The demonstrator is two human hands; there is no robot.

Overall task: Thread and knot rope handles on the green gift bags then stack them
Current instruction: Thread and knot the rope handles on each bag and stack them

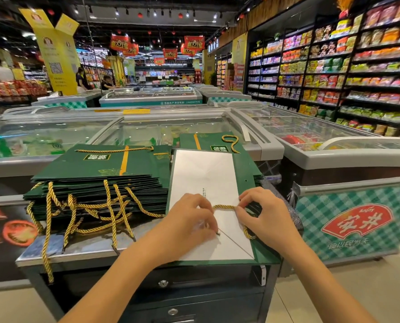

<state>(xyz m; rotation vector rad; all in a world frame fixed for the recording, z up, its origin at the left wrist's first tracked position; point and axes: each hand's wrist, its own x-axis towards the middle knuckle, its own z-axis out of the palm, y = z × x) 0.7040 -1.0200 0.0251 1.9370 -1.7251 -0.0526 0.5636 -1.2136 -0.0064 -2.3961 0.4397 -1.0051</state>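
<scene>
A flattened green gift bag [245, 173] lies on the counter with its white bottom panel [206, 173] facing up. Across that panel runs a gold twisted rope [224, 207], held between both hands. My left hand [189, 217] pinches one end, its dark tip showing below the fingers. My right hand [262, 213] pinches the rope at the bag's right edge, where a loop curls out below the palm. To the left sits a stack of green bags [96, 183] with gold rope handles hanging over the counter's front edge. Another green bag [206, 142] lies farther back.
The bags rest on a metal-topped counter [82, 250] with drawers below. Glass-lidded chest freezers [311, 134] surround it behind and to the right. Stocked shelves [357, 66] line the right aisle. People stand far off at the left.
</scene>
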